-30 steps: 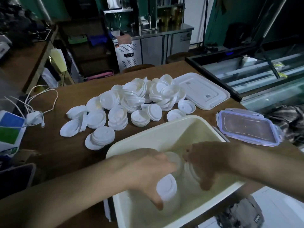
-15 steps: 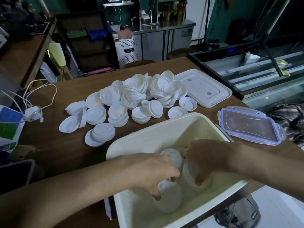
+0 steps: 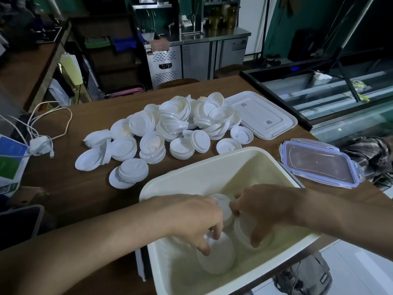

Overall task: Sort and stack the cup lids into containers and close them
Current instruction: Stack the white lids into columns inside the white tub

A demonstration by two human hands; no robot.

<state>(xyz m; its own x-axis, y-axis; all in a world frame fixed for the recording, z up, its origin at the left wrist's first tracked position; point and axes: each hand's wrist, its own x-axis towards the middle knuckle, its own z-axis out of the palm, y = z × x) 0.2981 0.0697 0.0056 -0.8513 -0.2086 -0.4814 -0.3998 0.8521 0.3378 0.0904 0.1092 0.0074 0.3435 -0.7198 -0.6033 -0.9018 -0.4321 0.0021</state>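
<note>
A cream plastic container (image 3: 212,167) sits at the table's near edge with both my hands inside it. My left hand (image 3: 193,218) curls down over a stack of white cup lids (image 3: 219,260) near the front wall, fingertips on its top and side. My right hand (image 3: 261,207) reaches down round a second lid stack (image 3: 244,235) on the right. A third stack (image 3: 222,202) stands between the two hands, partly hidden. A big pile of loose and stacked white lids (image 3: 176,128) lies on the table behind the container.
The container's flat white lid (image 3: 261,116) lies at the back right. A clear lid with purple clips (image 3: 319,165) lies to the right. A white charger with cables (image 3: 40,143) and a blue-green box (image 3: 10,160) are at the left. A glass counter stands far right.
Both hands stayed inside the container. My left hand slid back along the front stack and my right hand shifted lower on the right stack, uncovering more of the middle stack.
</note>
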